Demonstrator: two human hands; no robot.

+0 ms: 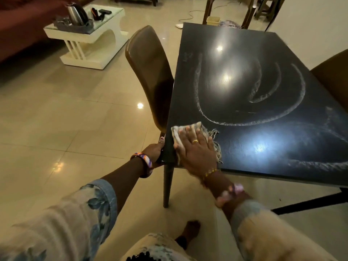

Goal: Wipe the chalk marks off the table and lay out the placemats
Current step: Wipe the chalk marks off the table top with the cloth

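Note:
A black table (pixel 244 140) carries curved white chalk marks (pixel 244 122) sweeping across its middle and right side. My right hand (pixel 195 147) lies flat, fingers straight, pressing a pale fringed cloth (pixel 180 129) onto the table's near left corner. My left hand (pixel 155 152) grips the table's left edge at that corner, fingers curled under it. No placemats are visible.
A brown chair (pixel 150 72) stands tucked against the table's left side, another chair (pixel 333 80) at the right. A white side table (pixel 88 40) with a kettle (pixel 76 14) sits far left. Chair legs and a cable lie beyond the table. Tiled floor surrounds everything.

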